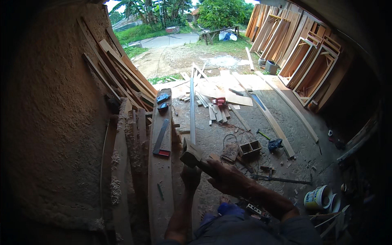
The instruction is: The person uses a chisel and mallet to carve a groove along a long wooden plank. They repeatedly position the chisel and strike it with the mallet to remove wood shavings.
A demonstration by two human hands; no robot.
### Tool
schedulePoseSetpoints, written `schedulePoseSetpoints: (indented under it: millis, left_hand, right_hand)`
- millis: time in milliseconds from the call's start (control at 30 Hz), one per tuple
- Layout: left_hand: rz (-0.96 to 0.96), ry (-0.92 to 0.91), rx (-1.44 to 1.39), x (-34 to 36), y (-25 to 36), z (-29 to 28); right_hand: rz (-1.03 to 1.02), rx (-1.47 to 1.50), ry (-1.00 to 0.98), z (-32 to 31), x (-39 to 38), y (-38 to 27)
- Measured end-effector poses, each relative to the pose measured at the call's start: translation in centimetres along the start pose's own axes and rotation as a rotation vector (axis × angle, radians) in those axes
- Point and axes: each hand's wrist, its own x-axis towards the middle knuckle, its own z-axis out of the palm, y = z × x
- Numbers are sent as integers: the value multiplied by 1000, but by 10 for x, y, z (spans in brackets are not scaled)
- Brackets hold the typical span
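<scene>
The right hand (228, 178) is clamped around the handle of a block-headed mallet (191, 154), which is held in front of the body; the left hand (190, 176) is curled just below its head, and I cannot tell whether it grips anything. A white bucket (316, 199) lies on the floor at lower right, its contents not discernible. The grey bucket (271, 67) near the leaning frames (312, 67) also hides its inside. The hollow concrete block (250, 149) shows two dark cells. Left of the hands, the long bench plank (161, 179) carries a try square (161, 136) close to its right edge. Ahead, a narrow bar (192, 106) runs toward the doorway; concrete floor (292, 134) opens out between the long board (271, 122) and the outer strip (292, 108).
</scene>
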Motion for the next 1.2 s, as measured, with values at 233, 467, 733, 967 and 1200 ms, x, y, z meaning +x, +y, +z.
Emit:
schedulePoseSetpoints:
  millis: [233, 467, 733, 967, 1200]
  left_hand:
    - [-43, -112, 150, -1, 3, -3]
    - [-245, -84, -450, -8, 14, 14]
    - [-626, -236, -451, 65, -7, 6]
    - [-481, -207, -342, 17, 50, -11]
    - [-406, 119, -719, 99, 113, -23]
  right_hand:
    - [-105, -337, 368, -80, 37, -36]
    - [370, -295, -299, 22, -40, 26]
    - [748, 235, -98, 35, -104, 47]
    - [957, 417, -96, 36, -170, 104]
    - [1079, 406, -194, 40, -177, 142]
